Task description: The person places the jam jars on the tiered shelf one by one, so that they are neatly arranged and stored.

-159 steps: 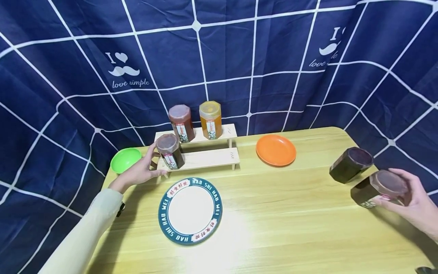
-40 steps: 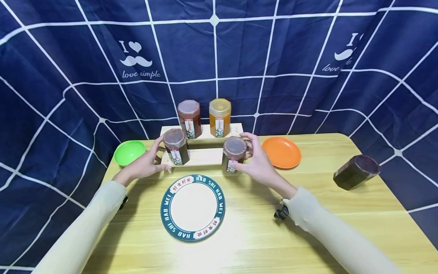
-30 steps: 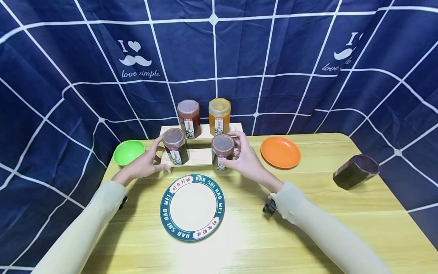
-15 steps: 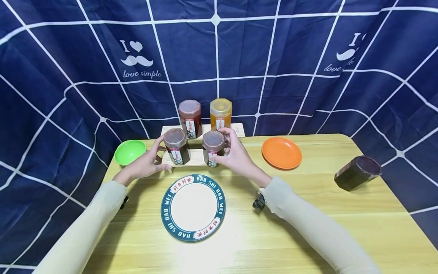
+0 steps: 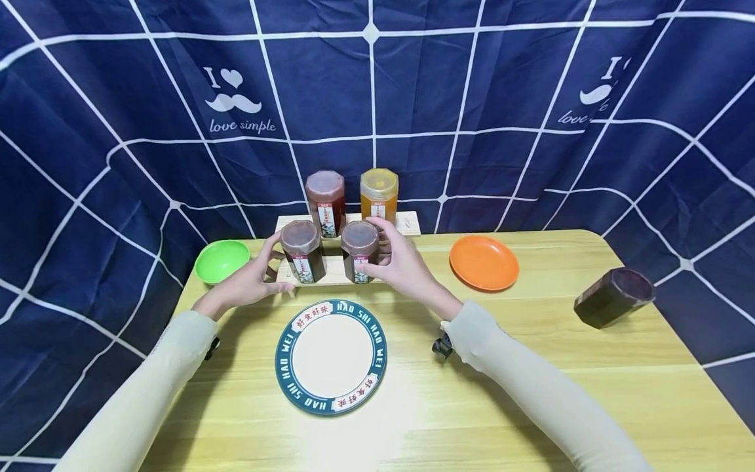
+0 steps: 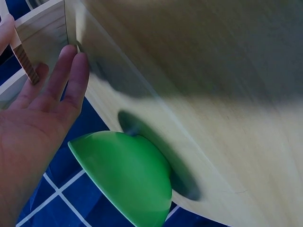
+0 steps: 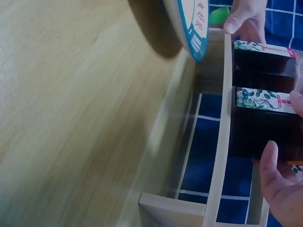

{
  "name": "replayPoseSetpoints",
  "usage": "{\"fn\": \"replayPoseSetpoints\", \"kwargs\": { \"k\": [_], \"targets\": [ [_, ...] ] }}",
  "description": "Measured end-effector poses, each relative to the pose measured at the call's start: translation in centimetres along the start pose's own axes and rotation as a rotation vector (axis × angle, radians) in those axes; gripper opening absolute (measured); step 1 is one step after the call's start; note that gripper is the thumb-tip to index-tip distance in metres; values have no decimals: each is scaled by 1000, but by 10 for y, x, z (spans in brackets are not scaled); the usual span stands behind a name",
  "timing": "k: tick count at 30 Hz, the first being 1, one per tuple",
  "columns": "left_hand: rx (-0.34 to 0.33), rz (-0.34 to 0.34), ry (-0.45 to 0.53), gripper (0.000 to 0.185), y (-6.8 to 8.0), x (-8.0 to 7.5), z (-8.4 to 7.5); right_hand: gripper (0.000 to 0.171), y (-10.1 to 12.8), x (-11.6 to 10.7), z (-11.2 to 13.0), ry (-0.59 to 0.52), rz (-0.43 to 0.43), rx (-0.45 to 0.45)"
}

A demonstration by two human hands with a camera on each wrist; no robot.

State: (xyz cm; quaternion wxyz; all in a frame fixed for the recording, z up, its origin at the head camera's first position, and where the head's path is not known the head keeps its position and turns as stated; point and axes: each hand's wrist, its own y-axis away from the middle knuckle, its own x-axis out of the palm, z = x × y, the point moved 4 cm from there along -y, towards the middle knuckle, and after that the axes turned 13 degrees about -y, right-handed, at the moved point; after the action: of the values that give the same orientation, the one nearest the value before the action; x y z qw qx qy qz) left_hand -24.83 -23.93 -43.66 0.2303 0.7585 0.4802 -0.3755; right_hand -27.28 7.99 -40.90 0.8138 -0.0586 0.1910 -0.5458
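Note:
My right hand (image 5: 401, 259) grips a dark jar (image 5: 358, 259) with a cloudy lid, thumb in front and fingers at its right side. It stands upright on the lower step of a pale wooden two-step rack (image 5: 335, 270). Just to its left on that step is a second dark jar (image 5: 302, 252). My left hand (image 5: 244, 282) holds the left end of the step; in the left wrist view its thumb and fingers lie either side of the board. On the upper step stand a red-brown jar (image 5: 326, 204) and an amber-yellow jar (image 5: 379, 193), the latter partly covered by my right hand.
A teal-rimmed plate (image 5: 379, 354) lies in front of the rack. The green bowl (image 5: 221, 262) is left of my left hand, the orange plate (image 5: 483, 263) right of the rack. Another dark jar (image 5: 610, 298) stands at the table's right edge. A blue curtain (image 5: 495, 78) surrounds the table.
My right hand has brought a dark jar from the table's right side to the rack's lower step, then shifted it left toward the other dark jar. My left hand has stayed at the rack's left end.

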Motion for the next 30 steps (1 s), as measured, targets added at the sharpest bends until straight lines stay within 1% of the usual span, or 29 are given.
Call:
{"fn": "replayPoseSetpoints", "kwargs": {
  "k": [7, 15, 21, 26, 30],
  "targets": [
    [-2, 1, 5, 112, 0, -1, 0, 92, 1, 4, 0, 25, -29, 15],
    [-8, -3, 3, 113, 1, 0, 1, 91, -2, 7, 2, 71, -31, 36],
    [-6, -2, 0, 113, 0, 0, 0, 89, 0, 8, 3, 102, -41, 74],
    [-6, -6, 2, 113, 1, 0, 0, 91, 4, 9, 3, 96, -18, 106],
    [11, -7, -2, 111, 1, 1, -1, 88, 12, 7, 2, 101, -5, 101]
  ]
}}
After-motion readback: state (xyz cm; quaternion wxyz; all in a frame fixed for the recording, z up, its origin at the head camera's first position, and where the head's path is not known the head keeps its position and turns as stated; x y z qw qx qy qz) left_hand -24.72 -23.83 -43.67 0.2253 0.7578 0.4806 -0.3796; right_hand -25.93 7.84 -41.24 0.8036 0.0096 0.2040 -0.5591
